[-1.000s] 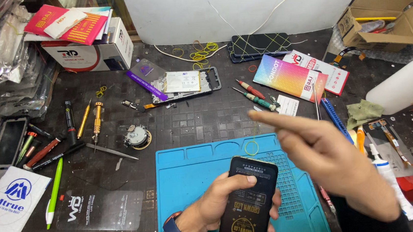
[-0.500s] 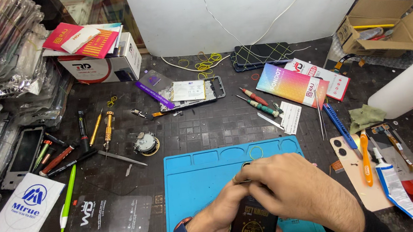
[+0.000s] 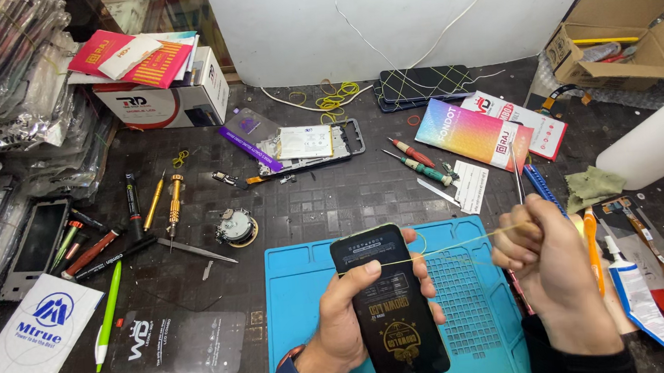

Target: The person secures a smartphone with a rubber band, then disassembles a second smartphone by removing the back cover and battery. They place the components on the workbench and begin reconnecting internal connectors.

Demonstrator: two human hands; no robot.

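Gripping a black phone (image 3: pixel 387 300) upright, left hand (image 3: pixel 350 311) closed around it, right hand (image 3: pixel 547 260) fisted, pulling a yellow band (image 3: pixel 463 246) taut

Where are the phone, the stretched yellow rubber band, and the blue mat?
phone (image 3: pixel 393 308), head view, middle of its dark face.
yellow rubber band (image 3: pixel 463 247), head view, taut strand.
blue mat (image 3: pixel 297 292), head view, bare left part.

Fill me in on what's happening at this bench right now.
A person holds a black phone upright in the left hand over a blue work mat. The right hand pulls a thin yellow rubber band sideways from the phone's upper part, stretched taut. Screwdrivers, a dismantled phone frame and boxes lie around on the dark bench.
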